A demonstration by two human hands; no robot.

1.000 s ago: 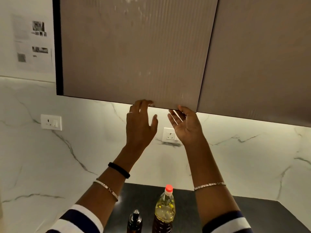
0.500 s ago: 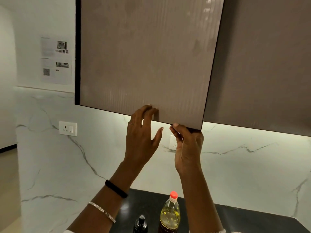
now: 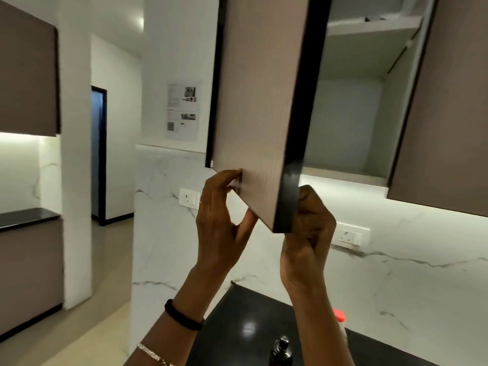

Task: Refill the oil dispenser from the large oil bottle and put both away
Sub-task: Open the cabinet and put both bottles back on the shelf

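- Nearest me, a glossy black desk (image 3: 232,339) runs along a white marble wall (image 3: 396,273) with grey veins.
- Two bottles stand on the desk. The dark oil dispenser (image 3: 282,351) is upright at the bottom of the view. The large oil bottle (image 3: 339,317) is just to its right, and only its red cap shows past the right forearm.
- Two hands are raised above the bottles, both on the cabinet door (image 3: 258,101).
- The left hand (image 3: 219,225) has bent fingers with their tips on the door's front face and the thumb against its bottom edge, pinching it.
- That wrist wears two bands: a black band (image 3: 183,315) and a thin bracelet (image 3: 153,355).
- The right hand (image 3: 309,233) curls its fingers round the door's lower corner, behind the black edge, gripping it.
- The door stands swung out, showing the cabinet (image 3: 343,114) with two pale shelves: a lower shelf (image 3: 343,173) and an upper shelf (image 3: 369,26).
- A second door (image 3: 449,128) to the right is closed.
- Two wall sockets sit on the marble, one at left (image 3: 188,198) and one at right (image 3: 350,236).
- Two printed sheets (image 3: 182,112) hang on the wall above.
- Farther left there is a dark-framed doorway (image 3: 99,154) and another black counter (image 3: 26,216) under a lit cupboard.
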